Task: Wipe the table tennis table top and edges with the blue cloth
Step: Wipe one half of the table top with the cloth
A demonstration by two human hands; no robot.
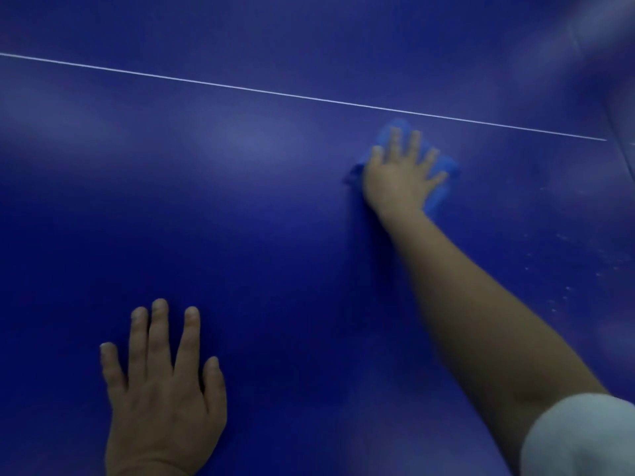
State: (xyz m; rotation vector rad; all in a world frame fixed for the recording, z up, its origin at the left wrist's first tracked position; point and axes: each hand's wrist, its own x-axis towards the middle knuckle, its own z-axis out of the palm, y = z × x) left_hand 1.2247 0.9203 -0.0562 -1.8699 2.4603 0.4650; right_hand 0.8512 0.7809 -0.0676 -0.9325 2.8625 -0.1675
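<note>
The dark blue table tennis table top fills the view. My right hand lies flat with spread, straight fingers on the lighter blue cloth, pressing it onto the table just below the thin white centre line. The cloth bunches out around my fingers and palm. My left hand rests flat on the table near the bottom left, fingers straight, holding nothing. The picture of the right hand is slightly blurred.
Pale specks and smears dot the table surface at the right. The table's edge runs diagonally at the far right, where the white line ends. A white sleeve covers my right upper arm.
</note>
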